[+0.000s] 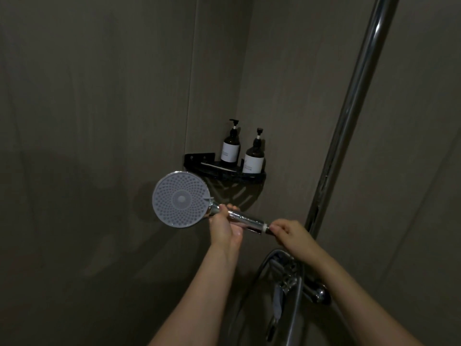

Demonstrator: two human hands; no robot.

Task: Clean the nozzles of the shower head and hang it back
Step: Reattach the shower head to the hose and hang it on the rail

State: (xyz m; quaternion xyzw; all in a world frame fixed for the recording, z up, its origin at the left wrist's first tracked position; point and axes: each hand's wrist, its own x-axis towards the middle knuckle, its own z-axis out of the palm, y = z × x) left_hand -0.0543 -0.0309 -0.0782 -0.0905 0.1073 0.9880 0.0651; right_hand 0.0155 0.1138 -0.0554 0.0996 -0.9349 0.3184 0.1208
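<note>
The fingers of the left hand (224, 227) curl round the chrome handle just behind the shower head (180, 199), whose round nozzle face looks toward the camera. The fingers of the right hand (290, 234) pinch the handle's far end, where the hose (295, 308) joins. Behind, two pump bottles (230, 148) stand on a black corner shelf (224, 172), the right one at its front edge. A chrome riser rail (349, 116) climbs the right wall above the mixer tap (289, 278).

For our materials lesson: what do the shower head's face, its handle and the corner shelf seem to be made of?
Shower head face: matt pale grey, probably plastic or rubber, dotted with nozzles. Handle: mirror-bright, likely chromed metal or plastic. Corner shelf: black, probably coated metal; too dark to be sure.
</note>
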